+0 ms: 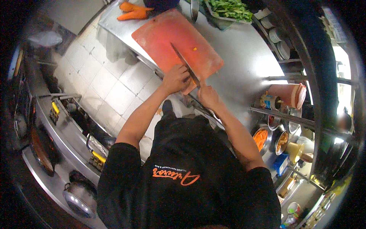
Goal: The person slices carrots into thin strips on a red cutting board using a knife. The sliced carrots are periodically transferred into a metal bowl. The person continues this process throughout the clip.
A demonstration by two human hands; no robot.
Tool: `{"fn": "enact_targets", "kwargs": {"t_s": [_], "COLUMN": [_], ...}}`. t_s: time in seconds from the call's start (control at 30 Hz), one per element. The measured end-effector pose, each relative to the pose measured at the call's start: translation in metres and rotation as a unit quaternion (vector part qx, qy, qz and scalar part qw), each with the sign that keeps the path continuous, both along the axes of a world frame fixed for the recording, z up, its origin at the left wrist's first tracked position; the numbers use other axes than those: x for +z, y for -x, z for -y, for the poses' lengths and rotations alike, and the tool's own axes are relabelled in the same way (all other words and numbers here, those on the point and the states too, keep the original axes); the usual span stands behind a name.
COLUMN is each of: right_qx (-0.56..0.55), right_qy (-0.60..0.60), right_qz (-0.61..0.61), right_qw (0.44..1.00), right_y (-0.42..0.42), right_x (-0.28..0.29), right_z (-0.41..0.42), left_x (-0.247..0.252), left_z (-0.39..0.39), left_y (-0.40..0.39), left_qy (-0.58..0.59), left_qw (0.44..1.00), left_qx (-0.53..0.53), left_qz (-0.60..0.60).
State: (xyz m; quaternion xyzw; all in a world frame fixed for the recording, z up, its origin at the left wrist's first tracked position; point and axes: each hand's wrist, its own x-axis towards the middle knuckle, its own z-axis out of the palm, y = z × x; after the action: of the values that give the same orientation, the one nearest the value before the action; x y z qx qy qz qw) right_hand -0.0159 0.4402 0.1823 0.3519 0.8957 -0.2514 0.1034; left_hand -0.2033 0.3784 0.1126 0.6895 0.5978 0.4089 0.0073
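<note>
A red plastic cutting board (160, 37) lies on a stainless steel table (243, 45). My right hand (209, 96) is closed around the handle of a kitchen knife (181, 57), whose blade points away from me across the board. My left hand (177, 78), fingers curled, is on the board's near part, left of the blade. An orange piece (193, 83), perhaps carrot, shows beside its fingers; whether they grip it is partly hidden. A small orange-yellow bit (195, 49) lies on the board to the right of the knife. Whole carrots (134, 14) rest beyond the board's far left corner.
A tray of chopped greens (231, 10) stands at the far right of the table. Further right are a bowl of cut carrots (260, 138), a pinkish container (286, 94) and a metal shelf rail (286, 116). A cooking range with a lidded pot (80, 200) is at left.
</note>
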Motion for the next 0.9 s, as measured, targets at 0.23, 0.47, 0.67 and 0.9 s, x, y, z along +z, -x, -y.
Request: {"fn": "enact_targets", "kwargs": {"t_s": [0.23, 0.47, 0.67, 0.9], "right_qx": [-0.113, -0.234, -0.193, -0.152], "right_qy": [0.038, 0.195, -0.027, -0.144], "right_qz": [-0.115, -0.104, -0.166, -0.182], "right_qw": [0.986, 0.947, 0.967, 0.961], "right_y": [-0.008, -0.025, -0.038, -0.051], "right_x": [0.049, 0.055, 0.023, 0.0], "right_z": [-0.005, -0.002, -0.002, -0.013], "left_x": [0.013, 0.03, 0.048, 0.052], "left_z": [0.009, 0.005, -0.004, -0.017], "left_y": [-0.004, 0.004, -0.009, -0.014], "left_qy": [0.008, 0.167, 0.301, 0.344], "left_qw": [0.999, 0.97, 0.939, 0.935], "left_qx": [0.037, -0.056, -0.022, -0.026], "left_qz": [0.035, -0.165, -0.163, -0.087]}}
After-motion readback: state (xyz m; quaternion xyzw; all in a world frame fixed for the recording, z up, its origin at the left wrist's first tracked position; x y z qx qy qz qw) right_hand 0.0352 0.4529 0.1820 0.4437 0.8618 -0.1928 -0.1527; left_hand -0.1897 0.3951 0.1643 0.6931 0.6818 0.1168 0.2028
